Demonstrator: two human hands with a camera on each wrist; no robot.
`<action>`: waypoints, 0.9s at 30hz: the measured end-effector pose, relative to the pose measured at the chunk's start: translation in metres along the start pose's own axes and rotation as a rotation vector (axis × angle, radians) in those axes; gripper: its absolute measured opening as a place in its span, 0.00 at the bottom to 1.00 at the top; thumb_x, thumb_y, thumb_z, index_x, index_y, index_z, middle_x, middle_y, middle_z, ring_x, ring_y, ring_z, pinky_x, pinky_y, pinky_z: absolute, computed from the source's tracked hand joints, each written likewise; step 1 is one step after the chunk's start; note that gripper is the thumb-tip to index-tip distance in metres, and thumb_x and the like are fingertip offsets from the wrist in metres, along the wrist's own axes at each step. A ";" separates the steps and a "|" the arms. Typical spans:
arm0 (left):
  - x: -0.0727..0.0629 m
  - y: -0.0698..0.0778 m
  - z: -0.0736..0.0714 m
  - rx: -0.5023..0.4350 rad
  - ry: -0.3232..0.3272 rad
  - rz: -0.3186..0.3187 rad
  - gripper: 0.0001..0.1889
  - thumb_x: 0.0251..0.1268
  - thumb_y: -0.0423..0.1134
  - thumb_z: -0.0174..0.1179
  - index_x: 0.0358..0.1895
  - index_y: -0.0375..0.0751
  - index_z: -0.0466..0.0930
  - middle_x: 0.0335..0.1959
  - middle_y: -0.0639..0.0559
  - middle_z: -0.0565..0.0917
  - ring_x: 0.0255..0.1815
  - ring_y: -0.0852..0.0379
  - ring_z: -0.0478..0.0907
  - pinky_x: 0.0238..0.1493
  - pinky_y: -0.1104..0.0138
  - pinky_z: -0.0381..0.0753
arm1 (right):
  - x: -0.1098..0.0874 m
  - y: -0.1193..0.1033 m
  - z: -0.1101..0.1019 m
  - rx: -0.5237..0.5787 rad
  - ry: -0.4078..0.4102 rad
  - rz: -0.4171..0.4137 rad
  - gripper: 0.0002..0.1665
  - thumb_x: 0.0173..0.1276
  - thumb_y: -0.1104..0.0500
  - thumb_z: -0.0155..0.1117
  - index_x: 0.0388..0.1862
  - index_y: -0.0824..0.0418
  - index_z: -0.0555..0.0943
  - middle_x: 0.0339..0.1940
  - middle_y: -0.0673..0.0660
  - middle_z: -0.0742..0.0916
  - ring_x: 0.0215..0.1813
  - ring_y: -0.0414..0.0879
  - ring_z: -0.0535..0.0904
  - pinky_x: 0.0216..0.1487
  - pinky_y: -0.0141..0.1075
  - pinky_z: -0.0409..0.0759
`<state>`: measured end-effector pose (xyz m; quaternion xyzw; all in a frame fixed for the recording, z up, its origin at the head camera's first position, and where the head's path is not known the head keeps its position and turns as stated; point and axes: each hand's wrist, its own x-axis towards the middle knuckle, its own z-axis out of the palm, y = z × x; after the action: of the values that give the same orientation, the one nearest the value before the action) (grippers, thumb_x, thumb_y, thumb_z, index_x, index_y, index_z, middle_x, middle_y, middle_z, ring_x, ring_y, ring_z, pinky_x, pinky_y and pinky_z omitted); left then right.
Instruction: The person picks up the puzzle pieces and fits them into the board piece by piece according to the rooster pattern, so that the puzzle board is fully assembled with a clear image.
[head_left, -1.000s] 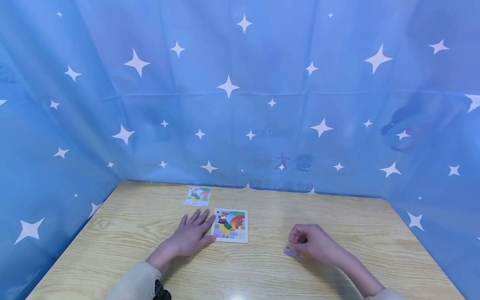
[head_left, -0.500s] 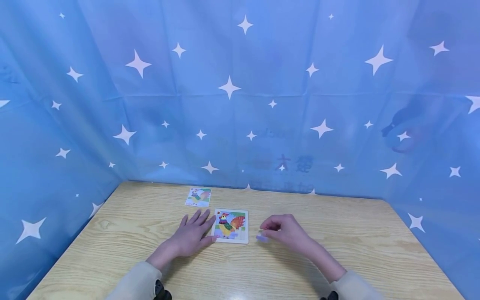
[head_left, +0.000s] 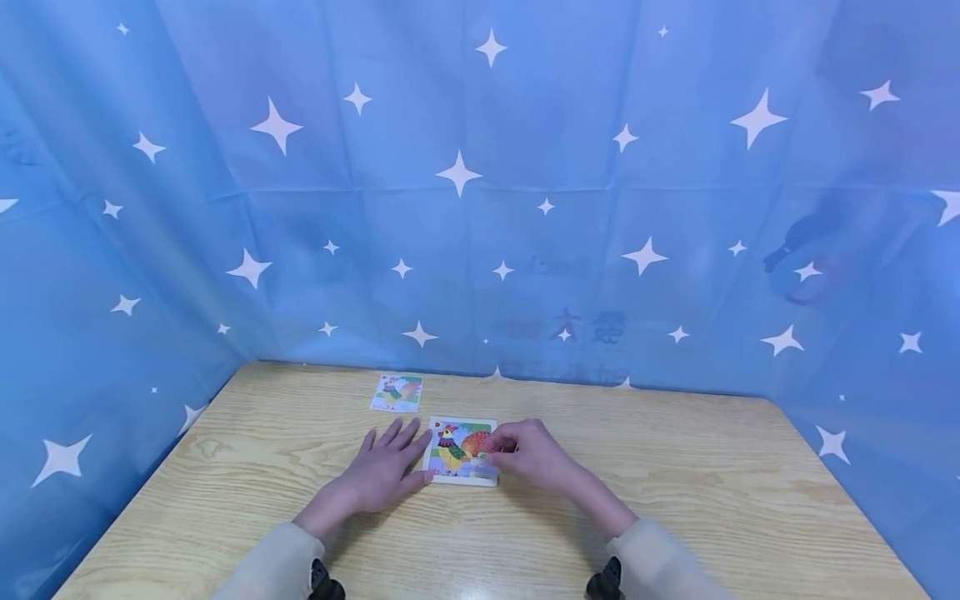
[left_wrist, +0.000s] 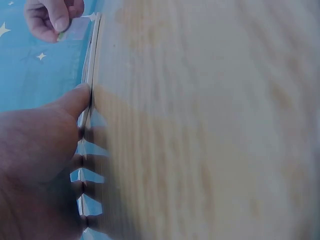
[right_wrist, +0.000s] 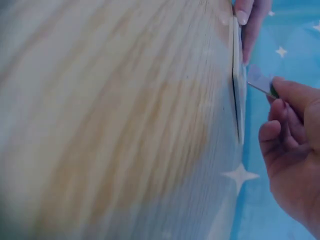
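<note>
A square rooster jigsaw puzzle in a white frame lies on the wooden table. My left hand rests flat with spread fingers, thumb and fingertips at the puzzle's left edge. My right hand pinches a thin puzzle piece, pale purple with some green, between thumb and fingers. In the head view that hand is over the puzzle's lower right part and hides some of it. The right wrist view shows the piece tilted and slightly above the frame. The left wrist view shows the left thumb touching the frame's side.
A small picture card with a matching rooster lies behind the puzzle to the left. Around the wooden table hangs a blue curtain with white stars, close to its back edge.
My right hand has moved left with the puzzle piece, from the table's right side to over the puzzle. The left hand has stayed in place at the frame.
</note>
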<state>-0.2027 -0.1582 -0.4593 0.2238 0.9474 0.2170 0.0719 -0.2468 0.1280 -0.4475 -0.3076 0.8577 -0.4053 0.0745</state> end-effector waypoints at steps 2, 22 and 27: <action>0.000 -0.001 0.000 -0.003 0.001 0.002 0.37 0.80 0.58 0.51 0.80 0.37 0.60 0.82 0.35 0.54 0.82 0.32 0.45 0.72 0.30 0.42 | 0.003 0.000 0.002 0.002 -0.018 -0.006 0.03 0.70 0.64 0.71 0.39 0.59 0.90 0.32 0.43 0.87 0.33 0.37 0.79 0.34 0.32 0.78; 0.000 0.001 -0.002 0.007 -0.009 -0.012 0.36 0.81 0.56 0.51 0.80 0.38 0.60 0.82 0.36 0.54 0.82 0.33 0.44 0.73 0.31 0.42 | 0.013 0.000 0.013 -0.043 -0.059 0.052 0.11 0.68 0.66 0.72 0.49 0.59 0.88 0.38 0.47 0.87 0.36 0.39 0.80 0.36 0.34 0.80; 0.000 0.001 -0.002 0.005 -0.007 -0.008 0.36 0.81 0.57 0.51 0.80 0.38 0.59 0.82 0.36 0.54 0.82 0.33 0.44 0.73 0.30 0.42 | 0.012 0.001 0.014 -0.048 -0.057 0.064 0.10 0.68 0.66 0.72 0.47 0.59 0.87 0.36 0.46 0.85 0.36 0.39 0.80 0.37 0.34 0.80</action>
<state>-0.2026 -0.1580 -0.4573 0.2209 0.9486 0.2137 0.0754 -0.2519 0.1126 -0.4558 -0.2932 0.8741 -0.3731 0.1041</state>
